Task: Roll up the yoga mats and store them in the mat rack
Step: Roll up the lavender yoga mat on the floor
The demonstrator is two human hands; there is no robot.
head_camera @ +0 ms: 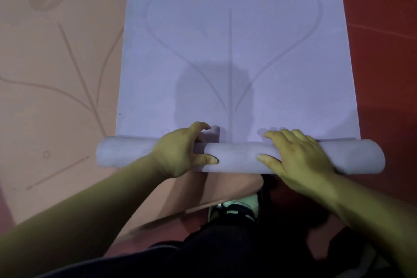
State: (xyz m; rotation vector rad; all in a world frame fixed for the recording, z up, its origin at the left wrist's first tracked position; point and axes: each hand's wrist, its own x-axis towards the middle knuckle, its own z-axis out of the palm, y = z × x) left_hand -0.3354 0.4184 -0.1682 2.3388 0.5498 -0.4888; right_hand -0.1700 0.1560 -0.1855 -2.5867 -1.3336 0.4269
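Observation:
A lavender yoga mat (237, 52) with faint grey line art stretches away from me on the floor. Its near end is wound into a roll (237, 158) lying crosswise. My left hand (180, 151) grips the roll left of centre, fingers curled over the top and thumb on the near side. My right hand (295, 153) lies over the roll right of centre, fingers spread across the top and thumb on the near side. The roll's left part looks slightly offset from the right part.
A peach yoga mat (56, 74) with line art lies flat to the left, partly under the lavender one. Red floor (383, 52) shows on the right. My shoe (237, 207) and dark trousers sit just behind the roll.

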